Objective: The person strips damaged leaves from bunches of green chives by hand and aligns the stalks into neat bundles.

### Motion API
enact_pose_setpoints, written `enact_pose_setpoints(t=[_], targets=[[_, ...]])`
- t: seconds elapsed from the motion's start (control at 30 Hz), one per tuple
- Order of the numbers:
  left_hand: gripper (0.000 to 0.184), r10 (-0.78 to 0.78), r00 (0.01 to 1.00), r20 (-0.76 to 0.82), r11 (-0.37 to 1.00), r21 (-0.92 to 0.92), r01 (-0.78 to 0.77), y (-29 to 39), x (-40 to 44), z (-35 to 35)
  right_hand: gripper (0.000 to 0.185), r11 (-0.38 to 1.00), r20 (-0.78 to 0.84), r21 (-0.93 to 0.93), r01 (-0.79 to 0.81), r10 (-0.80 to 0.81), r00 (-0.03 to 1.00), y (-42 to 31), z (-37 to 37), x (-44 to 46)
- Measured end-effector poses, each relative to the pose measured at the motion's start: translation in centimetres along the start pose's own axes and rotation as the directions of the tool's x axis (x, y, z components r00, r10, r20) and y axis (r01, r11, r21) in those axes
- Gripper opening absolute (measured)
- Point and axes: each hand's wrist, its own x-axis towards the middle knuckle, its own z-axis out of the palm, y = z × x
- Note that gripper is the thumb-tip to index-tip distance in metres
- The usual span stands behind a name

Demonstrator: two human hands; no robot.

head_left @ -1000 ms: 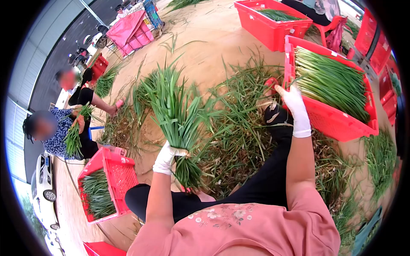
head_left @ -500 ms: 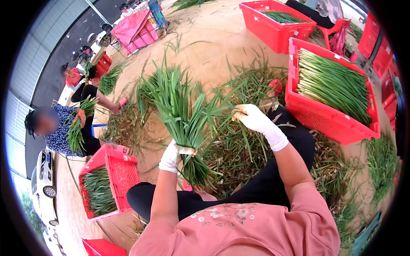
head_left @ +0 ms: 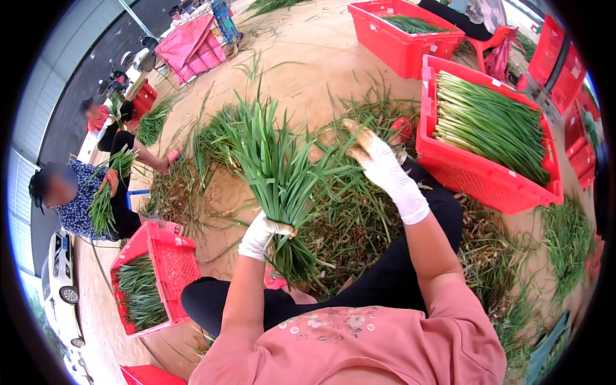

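Note:
My left hand [head_left: 260,236], in a white glove, is wrapped around the lower part of a bunch of garlic chives [head_left: 277,173]. The leaves fan upward and away from me, and the stem ends stick out below the fist. To the right of the bunch, my right hand [head_left: 377,154] is gloved too, its fingertips stained brown. Its fingers are stretched out and apart above the loose leaves, with nothing visible in them. Beneath both hands lies a heap of loose leaves and trimmings [head_left: 353,218] on the ground, between my legs.
A red crate [head_left: 487,183] of neatly laid chives stands at the right, another red crate [head_left: 391,48] behind it. At the left is a tilted red crate [head_left: 179,266] with chives. A person in a blue patterned top [head_left: 82,199] sits beyond it, holding greens. White cars [head_left: 61,282] stand far left.
My right hand has moved up and slightly left, away from the leaf tips it was at, and its fingers have spread. The left hand keeps its grip on the bunch. The view has shifted slightly.

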Motion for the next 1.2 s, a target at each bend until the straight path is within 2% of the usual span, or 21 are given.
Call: enact_pose_setpoints(t=[0.03, 0.07, 0.1, 0.13, 0.23, 0.3, 0.33, 0.4, 0.5, 0.57, 0.63, 0.7, 0.73, 0.77, 0.8, 0.83, 0.9, 0.97, 1.03, 1.1, 1.2], targets=[[0.058, -0.007, 1.0, 0.002, 1.0, 0.001, 0.007, -0.2, 0.0, 0.2, 0.034, 0.907, 0.041, 0.331, -0.26, 0.262, 0.964, -0.4, 1.2, 0.5], [0.059, -0.001, 1.0, 0.006, 0.999, -0.04, 0.002, -0.2, 0.0, 0.4, 0.027, 0.646, 0.079, 0.626, -0.436, 0.504, 0.86, -0.8, 2.3, 1.0], [0.06, 0.007, 1.0, 0.009, 0.997, -0.08, -0.006, -0.2, 0.0, 0.5, 0.023, 0.672, 0.126, 0.63, -0.388, 0.405, 0.906, 0.8, 2.2, 0.2], [0.06, 0.008, 1.0, 0.009, 0.997, -0.077, -0.008, -0.2, 0.0, 0.5, 0.022, 0.779, 0.111, 0.613, -0.13, 0.078, 0.991, 5.2, 2.2, 0.0], [0.06, -0.001, 1.0, -0.03, 0.999, -0.043, 0.0, 0.1, -0.4, 0.6, 0.023, 0.942, -0.065, -0.084, -0.326, 0.322, 0.945, 1.3, 0.3, -0.4], [0.057, 0.008, 0.998, -0.056, 0.999, -0.051, -0.011, 0.8, -0.6, 1.3, 0.008, 0.819, -0.076, 0.306, -0.485, 0.529, 0.845, -1.3, 0.4, -0.2], [0.054, -0.019, 1.0, -0.025, 1.0, -0.021, 0.019, 0.8, -0.4, 1.0, 0.008, 0.822, -0.068, 0.299, -0.485, 0.525, 0.848, -0.9, 0.2, -0.2], [0.052, -0.025, 1.0, -0.018, 1.0, -0.007, 0.024, 1.2, -0.2, 1.0, 0.011, 0.548, 0.152, 0.652, -0.524, 0.583, 0.798, 0.1, -0.8, -0.6], [0.05, -0.018, 0.999, -0.03, 1.0, 0.011, 0.018, 1.5, -0.3, 1.1, 0.023, 0.542, -0.014, 0.687, -0.484, 0.676, 0.737, -1.5, -0.7, -0.3], [0.05, 0.037, 0.999, 0.006, 0.999, -0.002, -0.037, 1.1, -0.8, 0.4, 0.022, 0.355, 0.041, 0.925, -0.138, 0.267, 0.963, -0.9, -5.3, -0.2], [0.05, 0.067, 0.997, -0.036, 0.997, -0.027, -0.068, 0.7, -1.6, -0.5, 0.014, 0.403, -0.091, 0.913, 0.064, 0.048, 0.995, -1.8, -9.1, 0.0], [0.056, 0.104, 0.986, -0.131, 0.989, -0.088, -0.116, 0.7, -2.6, -0.6, 0.023, 0.886, -0.405, 0.46, -0.065, 0.275, 0.872, -5.0, -6.1, 0.1], [0.056, 0.161, 0.973, -0.163, 0.979, -0.101, -0.179, 1.1, -2.7, -0.4, 0.054, 0.967, -0.269, 0.026, -0.253, 0.25, 0.93, -2.9, -6.7, -0.4], [0.055, 0.142, 0.979, -0.149, 0.98, -0.119, -0.16, 0.5, -2.5, -1.5, 0.075, 0.766, -0.175, -0.626, -0.144, 0.042, 0.984, 1.4, -6.8, -0.8], [0.052, 0.166, 0.966, -0.198, 0.983, -0.05, -0.179, 0.7, -2.3, -2.1, 0.091, 0.438, -0.212, -0.822, -0.364, 0.359, 0.909, 0.3, -4.6, -0.8], [0.049, 0.185, 0.951, -0.247, 0.982, 0.016, -0.187, 0.8, -2.2, -2.4, 0.099, 0.308, -0.124, -0.909, -0.281, 0.444, 0.887, -0.6, -1.4, -1.4], [0.035, 0.282, 0.857, -0.432, 0.924, -0.117, -0.364, 1.4, -2.1, -1.4, 0.102, 0.683, 0.329, -0.672, -0.286, 0.621, 0.711, -1.3, 4.1, -1.9], [0.017, 0.271, 0.848, -0.456, 0.94, -0.063, -0.335, 2.6, -2.3, -1.6, 0.102, 0.827, 0.59, -0.492, -0.272, 0.547, 0.594, -0.8, 9.3, -2.5], [0.017, 0.36, 0.77, -0.526, 0.909, 0.011, -0.417, 2.7, -1.9, -2.0, 0.116, 0.827, 0.653, -0.562, -0.022, 0.46, 0.602, -0.4, 13.8, -2.7], [0.02, 0.395, 0.704, -0.591, 0.852, -0.051, -0.521, 3.4, -1.9, -1.4, 0.119, 0.735, 0.566, -0.676, 0.058, 0.467, 0.679, -0.5, 17.0, -3.0], [0.024, 0.393, 0.664, -0.636, 0.827, -0.072, -0.558, 1.7, -1.1, -1.8, 0.114, 0.887, 0.447, -0.439, -0.145, 0.356, 0.821, 4.9, 19.2, -3.7]])
